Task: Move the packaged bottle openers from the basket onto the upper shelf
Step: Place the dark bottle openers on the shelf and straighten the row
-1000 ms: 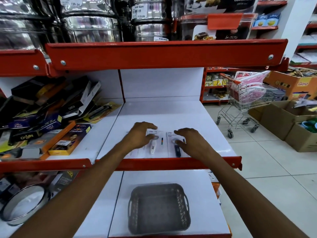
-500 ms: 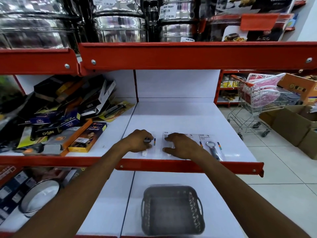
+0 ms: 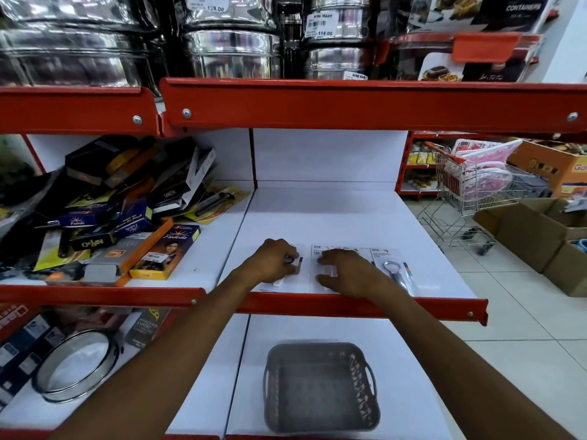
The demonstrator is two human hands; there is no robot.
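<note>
Centrally, left hand (image 3: 274, 260) and right hand (image 3: 344, 273) pressing flat on white carded bottle opener packs (image 3: 392, 271), white upper shelf (image 3: 333, 217), empty grey plastic basket (image 3: 320, 387) lower centre.

A: One view only, head-worn wide-angle, facing forward and down at a white shelf with a red front lip (image 3: 355, 304).

B: Range?

A: Close; both forearms enter from the bottom edge. A lower white shelf (image 3: 317, 328) sits almost beneath the lens. A shop aisle of pale floor tiles (image 3: 514, 338) shows at right. Edges bow outward.
</note>
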